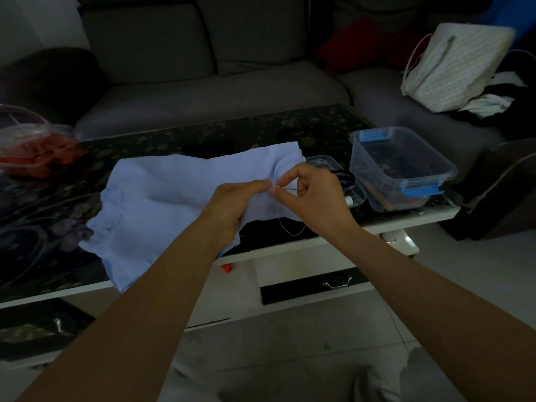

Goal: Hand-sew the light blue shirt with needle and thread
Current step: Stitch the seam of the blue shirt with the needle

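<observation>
At table edge, the shirt (162, 198) lies spread on the dark table (185, 137), with its right end lifted between both hands. The left hand (237, 198) grips a bunched fold of that end, fingers curled round the cloth. The right hand (313, 195) pinches the needle (285, 187) between thumb and forefinger, with the tip pointing at the fold, close to the left fingertips. The thread (293, 230) hangs in a slack loop below the hands.

Hazards:
- Pricked finger. Cause: the left fingertips sit just beside the needle's line of travel.
- Layers sewn together. Cause: the cloth is bunched, so the needle may catch a hidden ply.
- Knot or snag. Cause: the slack loop hangs near the table rim and may twist when drawn through.
- Misplaced stitch. Cause: poor light on the seam.

Containers:
- Tub (400, 169): clear, blue clips, no lid fitted, just right of the hands. Its contents are dark and too dim to identify. A brown stick lies at its near wall; inside or outside cannot be told.
- Tray (322, 162): small, clear, partly hidden behind the right hand. It holds a black-handled item, probably scissors, and a small white piece.
- Bag (34, 152): clear plastic, at the far left, with red-orange contents.
</observation>
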Demonstrator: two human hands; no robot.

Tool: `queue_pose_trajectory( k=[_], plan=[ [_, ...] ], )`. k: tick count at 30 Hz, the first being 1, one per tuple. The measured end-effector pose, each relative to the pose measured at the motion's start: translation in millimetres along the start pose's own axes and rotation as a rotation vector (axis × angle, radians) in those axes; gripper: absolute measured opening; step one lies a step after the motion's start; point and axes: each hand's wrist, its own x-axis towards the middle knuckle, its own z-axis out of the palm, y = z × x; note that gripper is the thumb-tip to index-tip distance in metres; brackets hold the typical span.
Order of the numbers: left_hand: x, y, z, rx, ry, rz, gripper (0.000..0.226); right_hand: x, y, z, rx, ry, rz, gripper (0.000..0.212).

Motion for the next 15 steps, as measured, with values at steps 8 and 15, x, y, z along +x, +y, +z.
queue_pose_trajectory(
  k=[8,15],
  plan=[
    [0.3,-2.6,-0.7,-0.015,0.008,0.028,0.016,1.5,2.6,-1.0,-0.083,-0.028,-0.103,0.005],
    [0.3,-1.1,-2.6,-0.043,0.070,0.006,0.016,-10.7,-13.1,-16.1,-0.010,-0.961,-0.046,0.008]
  ],
)
